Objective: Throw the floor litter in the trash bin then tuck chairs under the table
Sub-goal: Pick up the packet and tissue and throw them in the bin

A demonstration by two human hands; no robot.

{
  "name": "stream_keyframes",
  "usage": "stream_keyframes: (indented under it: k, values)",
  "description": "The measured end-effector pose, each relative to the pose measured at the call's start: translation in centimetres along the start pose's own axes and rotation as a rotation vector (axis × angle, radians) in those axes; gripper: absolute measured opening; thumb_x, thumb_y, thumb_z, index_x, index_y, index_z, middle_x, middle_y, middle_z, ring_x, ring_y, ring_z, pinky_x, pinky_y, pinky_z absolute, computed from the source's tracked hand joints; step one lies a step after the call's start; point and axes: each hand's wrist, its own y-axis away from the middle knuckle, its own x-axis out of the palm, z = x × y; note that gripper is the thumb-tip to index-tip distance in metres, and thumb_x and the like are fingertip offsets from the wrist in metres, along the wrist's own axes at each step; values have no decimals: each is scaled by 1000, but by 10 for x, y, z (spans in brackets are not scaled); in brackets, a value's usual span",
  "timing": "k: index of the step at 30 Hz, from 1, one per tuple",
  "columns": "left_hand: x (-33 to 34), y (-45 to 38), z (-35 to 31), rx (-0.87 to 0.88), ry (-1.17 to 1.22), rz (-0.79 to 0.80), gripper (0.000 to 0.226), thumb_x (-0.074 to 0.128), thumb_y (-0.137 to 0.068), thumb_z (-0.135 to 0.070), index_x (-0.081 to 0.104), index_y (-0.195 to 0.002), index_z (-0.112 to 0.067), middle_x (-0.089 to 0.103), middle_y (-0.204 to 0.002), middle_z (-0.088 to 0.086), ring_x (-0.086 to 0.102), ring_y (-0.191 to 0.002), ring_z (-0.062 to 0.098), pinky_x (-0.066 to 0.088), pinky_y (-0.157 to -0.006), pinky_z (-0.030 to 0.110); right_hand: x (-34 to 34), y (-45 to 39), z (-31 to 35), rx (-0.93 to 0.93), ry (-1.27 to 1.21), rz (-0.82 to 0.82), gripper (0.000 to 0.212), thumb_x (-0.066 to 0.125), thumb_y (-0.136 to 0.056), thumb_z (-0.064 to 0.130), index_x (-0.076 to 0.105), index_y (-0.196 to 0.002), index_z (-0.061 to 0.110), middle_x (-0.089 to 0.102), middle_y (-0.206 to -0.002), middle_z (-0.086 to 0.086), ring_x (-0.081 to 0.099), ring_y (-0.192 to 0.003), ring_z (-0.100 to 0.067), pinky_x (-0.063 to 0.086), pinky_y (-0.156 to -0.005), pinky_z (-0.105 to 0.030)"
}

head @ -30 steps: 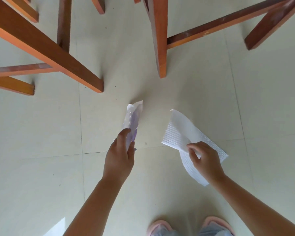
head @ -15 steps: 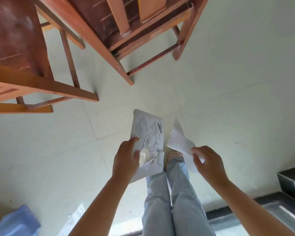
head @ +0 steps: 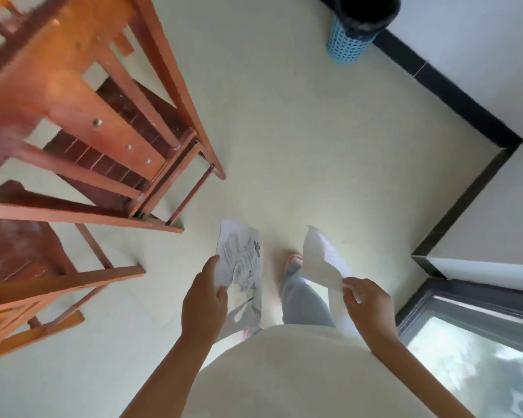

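Chairs (head: pixel 82 122) upper left: orange-brown wood, darker red-brown slatted seats. Trash bin (head: pixel 352 34) top centre: light blue lattice, black liner. Wrapper (head: pixel 242 260): white, dark print (silvery lower part). Paper (head: pixel 323 257): plain white. Floor (head: pixel 314 131): pale cream. Baseboard (head: pixel 453 95): black.

Bright daylight w/ glare off window (head: pixel 477 366) lower right, motion blur on chairs (head: pixel 73 116), wide-angle edge warp.

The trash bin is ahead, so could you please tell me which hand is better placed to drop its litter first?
Probably the right hand: it grips the paper towel on the side where the trash bin stands.
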Motion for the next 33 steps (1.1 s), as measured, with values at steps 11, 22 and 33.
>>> stream_keyframes:
  k: [11, 22, 33]
  values:
    - [-21, -163, -199, 226, -155, 81, 55, 54, -84, -2, 33, -133, -14, 55, -123, 15, 53, -110, 31, 43, -88, 36, -97, -213, 30, -30, -25, -158, 15, 65, -67, -15, 69, -74, -2, 68, -67, -20, 64, -59, -29, 39, -58, -18]
    - [-61, -388, -355, 296, -135, 6, 56, 54, -83, -1, 33, -133, -14, 57, -113, 17, 55, -99, 33, 42, -77, 37, -138, -463, 88, 2, -29, -134, 15, 67, -67, -14, 69, -76, -2, 68, -67, -17, 64, -59, -31, 28, -59, -11]
    - [-106, -602, -521, 466, -196, 97, 55, 58, -80, 2, 38, -130, -10, 58, -113, 20, 56, -97, 35, 45, -75, 39, -216, -658, 96, 417, -206, -389, 15, 58, -81, -9, 65, -94, -5, 66, -92, -17, 50, -78, -22, 35, -76, -27]
